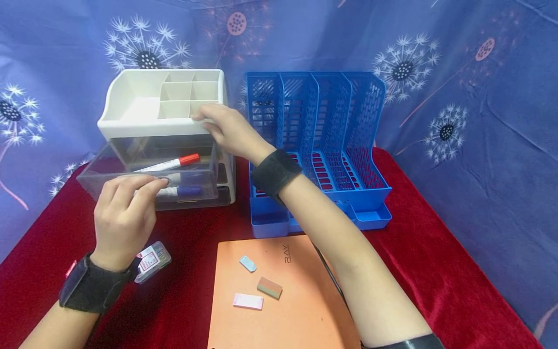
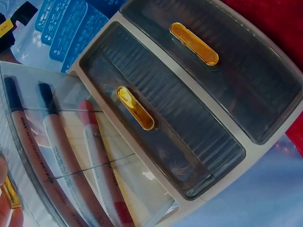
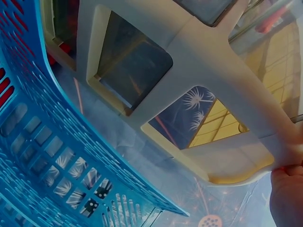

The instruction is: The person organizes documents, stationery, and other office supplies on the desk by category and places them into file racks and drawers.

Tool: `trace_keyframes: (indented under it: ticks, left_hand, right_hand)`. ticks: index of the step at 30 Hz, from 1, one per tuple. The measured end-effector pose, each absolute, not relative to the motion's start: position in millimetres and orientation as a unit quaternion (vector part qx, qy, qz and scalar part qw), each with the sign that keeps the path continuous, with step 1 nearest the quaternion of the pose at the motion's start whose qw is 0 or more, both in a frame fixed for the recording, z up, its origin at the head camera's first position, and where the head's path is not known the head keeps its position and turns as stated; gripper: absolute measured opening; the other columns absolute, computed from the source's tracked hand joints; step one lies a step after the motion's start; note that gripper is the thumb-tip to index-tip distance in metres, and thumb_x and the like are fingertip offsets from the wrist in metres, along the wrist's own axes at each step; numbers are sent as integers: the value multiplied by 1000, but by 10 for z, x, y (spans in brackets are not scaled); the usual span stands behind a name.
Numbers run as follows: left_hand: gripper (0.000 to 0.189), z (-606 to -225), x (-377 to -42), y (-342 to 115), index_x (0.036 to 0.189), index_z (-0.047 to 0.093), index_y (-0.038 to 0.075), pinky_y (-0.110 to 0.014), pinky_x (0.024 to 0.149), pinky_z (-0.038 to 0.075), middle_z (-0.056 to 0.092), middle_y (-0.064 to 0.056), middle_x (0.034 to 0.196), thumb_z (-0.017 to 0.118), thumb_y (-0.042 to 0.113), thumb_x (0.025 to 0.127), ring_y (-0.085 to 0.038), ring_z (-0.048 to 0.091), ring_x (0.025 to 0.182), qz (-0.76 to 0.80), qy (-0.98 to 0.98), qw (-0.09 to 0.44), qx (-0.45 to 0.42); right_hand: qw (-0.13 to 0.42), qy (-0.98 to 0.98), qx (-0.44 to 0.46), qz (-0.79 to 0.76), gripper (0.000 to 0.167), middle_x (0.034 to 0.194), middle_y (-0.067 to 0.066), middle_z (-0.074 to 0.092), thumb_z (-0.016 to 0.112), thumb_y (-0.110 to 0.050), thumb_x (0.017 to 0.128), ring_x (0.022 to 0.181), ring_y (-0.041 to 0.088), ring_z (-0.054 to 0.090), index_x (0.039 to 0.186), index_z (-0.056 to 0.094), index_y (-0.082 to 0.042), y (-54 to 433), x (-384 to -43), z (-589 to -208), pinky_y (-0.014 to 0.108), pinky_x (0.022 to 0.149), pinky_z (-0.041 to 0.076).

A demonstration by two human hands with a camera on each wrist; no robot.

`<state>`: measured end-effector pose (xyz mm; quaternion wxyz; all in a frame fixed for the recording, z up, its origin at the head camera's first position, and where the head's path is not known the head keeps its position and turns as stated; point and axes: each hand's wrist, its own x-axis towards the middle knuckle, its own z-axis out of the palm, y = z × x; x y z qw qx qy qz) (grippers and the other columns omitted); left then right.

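Observation:
A white desktop organizer (image 1: pixel 131 127) stands at the back left, its clear top drawer (image 1: pixel 104 167) pulled out. My left hand (image 1: pixel 124 218) is at the drawer's front; in the left wrist view its fingertips pinch the gold drawer handle (image 2: pixel 11 193). Inside the drawer lie a red-capped marker (image 1: pixel 167 165), a blue-capped marker (image 1: pixel 178 191) and a third marker with a dark cap (image 2: pixel 46 94). My right hand (image 1: pixel 231 128) grips the organizer's top rim near its right front corner, fingers over the edge and thumb below. The right wrist view shows only part of that hand.
Right of the organizer stands a blue file rack (image 1: pixel 320 194). In front of it, an orange board (image 1: pixel 301 291) carries a light blue eraser (image 1: pixel 248 263), a brown-green block (image 1: pixel 270 288) and a pink-and-white eraser (image 1: pixel 248 301). A small clear case (image 1: pixel 153 261) lies beside my left wrist.

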<state>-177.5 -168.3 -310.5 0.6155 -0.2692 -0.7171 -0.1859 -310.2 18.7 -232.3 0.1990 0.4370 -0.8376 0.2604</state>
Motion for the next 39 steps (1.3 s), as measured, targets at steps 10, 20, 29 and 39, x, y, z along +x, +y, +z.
trace_keyframes:
  ticks: [10,20,29,39]
  left_hand:
    - [29,-3069,-1819,-1701,88,68,1,-50,67,41,63,-19,85,45,-14,78,-43,53,76,-193,-723,599,-284]
    - [25,-3119,-1934,-1767,96,66,-1,-51,72,44,63,-20,92,47,-10,84,-43,55,81,-157,-768,542,-302]
    - [21,-3104,-2013,-1788,97,67,0,-51,71,44,63,-21,93,52,-9,85,-42,55,81,-154,-778,536,-289]
    - [18,-3105,-2149,-1788,99,65,-1,-51,72,43,61,-22,94,58,-10,85,-41,54,83,-148,-796,515,-279]
  right_hand:
    - [197,-838,429,273,19,118,6,64,54,-3,93,117,16,54,110,62,-4,215,-3108,-2317,15,101,33]
    - [200,-835,431,278,20,119,7,64,53,-2,93,118,18,54,111,62,-2,191,-3108,-2353,14,102,32]
    - [196,-837,431,276,21,119,6,63,54,-3,93,118,17,54,112,62,-3,158,-3092,-2350,14,101,33]
    - [205,-834,434,271,20,118,7,64,54,-2,92,117,18,54,111,62,-2,180,-3089,-2350,14,100,34]
